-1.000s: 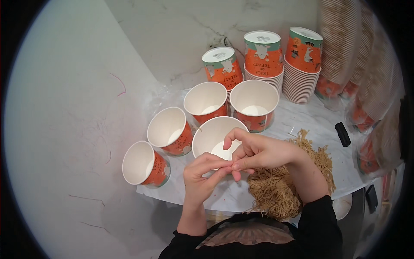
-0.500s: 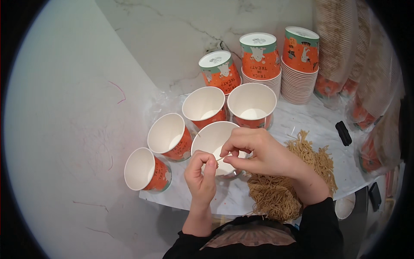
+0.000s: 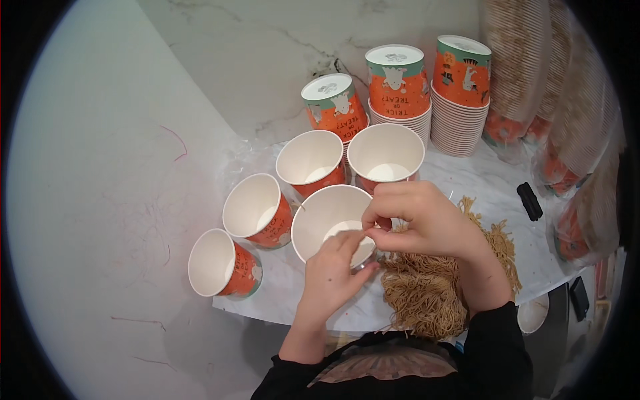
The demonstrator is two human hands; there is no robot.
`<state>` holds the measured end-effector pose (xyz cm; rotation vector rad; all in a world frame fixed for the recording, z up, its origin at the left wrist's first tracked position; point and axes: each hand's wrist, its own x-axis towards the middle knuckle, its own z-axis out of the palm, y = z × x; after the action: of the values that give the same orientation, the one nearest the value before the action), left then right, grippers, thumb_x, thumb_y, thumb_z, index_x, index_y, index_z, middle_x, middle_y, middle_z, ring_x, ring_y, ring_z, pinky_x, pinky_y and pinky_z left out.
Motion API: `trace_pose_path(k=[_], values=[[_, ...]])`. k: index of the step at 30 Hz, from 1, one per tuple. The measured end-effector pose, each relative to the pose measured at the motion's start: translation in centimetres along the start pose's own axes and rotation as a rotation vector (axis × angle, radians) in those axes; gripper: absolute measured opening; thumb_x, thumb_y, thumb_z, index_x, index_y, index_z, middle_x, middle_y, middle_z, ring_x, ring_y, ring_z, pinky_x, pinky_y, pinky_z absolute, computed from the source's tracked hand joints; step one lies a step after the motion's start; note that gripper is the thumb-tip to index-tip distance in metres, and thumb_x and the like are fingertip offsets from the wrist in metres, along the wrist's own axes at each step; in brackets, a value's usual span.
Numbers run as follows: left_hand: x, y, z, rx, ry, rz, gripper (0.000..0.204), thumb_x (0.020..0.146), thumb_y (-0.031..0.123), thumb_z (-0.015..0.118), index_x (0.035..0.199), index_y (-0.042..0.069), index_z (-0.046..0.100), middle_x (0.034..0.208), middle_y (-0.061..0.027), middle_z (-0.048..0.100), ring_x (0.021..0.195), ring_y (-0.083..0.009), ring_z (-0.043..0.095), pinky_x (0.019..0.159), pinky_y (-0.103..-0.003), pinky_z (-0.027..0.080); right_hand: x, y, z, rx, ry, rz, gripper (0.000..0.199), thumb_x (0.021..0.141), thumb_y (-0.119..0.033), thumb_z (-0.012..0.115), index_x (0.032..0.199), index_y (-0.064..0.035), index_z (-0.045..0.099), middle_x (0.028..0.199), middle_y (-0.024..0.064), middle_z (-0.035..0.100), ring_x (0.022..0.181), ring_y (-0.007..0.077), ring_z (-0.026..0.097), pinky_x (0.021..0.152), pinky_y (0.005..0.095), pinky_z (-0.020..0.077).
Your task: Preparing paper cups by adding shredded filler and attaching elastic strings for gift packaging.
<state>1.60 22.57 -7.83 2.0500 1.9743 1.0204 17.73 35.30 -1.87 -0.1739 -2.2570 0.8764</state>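
Note:
An orange paper cup (image 3: 319,223) stands upright in front of me, its white inside facing up, with a short tan cord end (image 3: 303,207) poking out at its left rim. My left hand (image 3: 333,273) lies over the near side of this cup, fingers stretched and thumb apart, holding nothing visible. Above the cup's right side, my right hand (image 3: 410,217) is closed in a pinch. What its fingertips hold is too small to make out. Under my right wrist lies a heap of tan cords (image 3: 423,293).
More open cups stand to the left (image 3: 217,263) and behind (image 3: 385,157). Upside-down cup stacks (image 3: 460,120) line the back, with bagged cup sleeves (image 3: 517,73) at the right. A black object (image 3: 530,201) lies on the marbled table (image 3: 280,303). A white wall is at left.
My left hand has let go of its pinch and spread its fingers, moving right over the cup. My right hand has shifted slightly right and up, still pinching.

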Motion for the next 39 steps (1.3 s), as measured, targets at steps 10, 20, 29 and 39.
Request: trace_pose_path(k=[10, 20, 29, 39], values=[[-2.1, -1.9, -1.4, -0.597, 0.168, -0.234, 0.039, 0.095, 0.005, 0.064, 0.133, 0.001, 0.057, 0.104, -0.0128, 0.072, 0.094, -0.0138, 0.069, 0.078, -0.028, 0.054, 0.4, 0.9, 2.9, -0.082, -0.079, -0.066, 0.012, 0.083, -0.01, 0.071, 0.089, -0.0041, 0.063, 0.08, 0.0081, 0.064, 0.067, 0.0258, 0.065, 0.058, 0.0341, 0.051], [-3.3, -2.3, -1.2, -0.956, 0.175, -0.293, 0.048, 0.096, -0.001, 0.062, 0.141, -0.004, 0.046, 0.124, -0.0101, 0.063, 0.111, -0.0127, 0.061, 0.092, -0.026, 0.051, 0.7, 1.7, 5.5, -0.354, 0.021, -0.26, 0.013, 0.084, -0.017, 0.072, 0.089, -0.0096, 0.063, 0.08, 0.0024, 0.059, 0.064, 0.0217, 0.064, 0.049, 0.0346, 0.0483], [-3.2, -2.0, -1.3, -0.965, 0.147, -0.324, 0.05, 0.095, -0.002, 0.061, 0.142, -0.005, 0.044, 0.128, -0.0111, 0.061, 0.114, -0.0132, 0.06, 0.093, -0.026, 0.051, 0.7, 1.3, 5.5, -0.376, 0.042, -0.268, 0.015, 0.08, -0.016, 0.073, 0.088, -0.0083, 0.063, 0.078, 0.003, 0.059, 0.065, 0.0214, 0.065, 0.049, 0.0347, 0.049], [-3.4, -2.6, -2.0, -1.073, 0.126, -0.358, 0.043, 0.103, 0.01, 0.053, 0.142, -0.007, 0.047, 0.128, -0.0128, 0.063, 0.119, -0.0156, 0.059, 0.1, -0.029, 0.048, 0.6, 1.4, 5.7, -0.471, 0.046, -0.302, 0.015, 0.077, -0.015, 0.073, 0.081, -0.0094, 0.061, 0.075, 0.0031, 0.056, 0.065, 0.0206, 0.064, 0.049, 0.0353, 0.0491]])
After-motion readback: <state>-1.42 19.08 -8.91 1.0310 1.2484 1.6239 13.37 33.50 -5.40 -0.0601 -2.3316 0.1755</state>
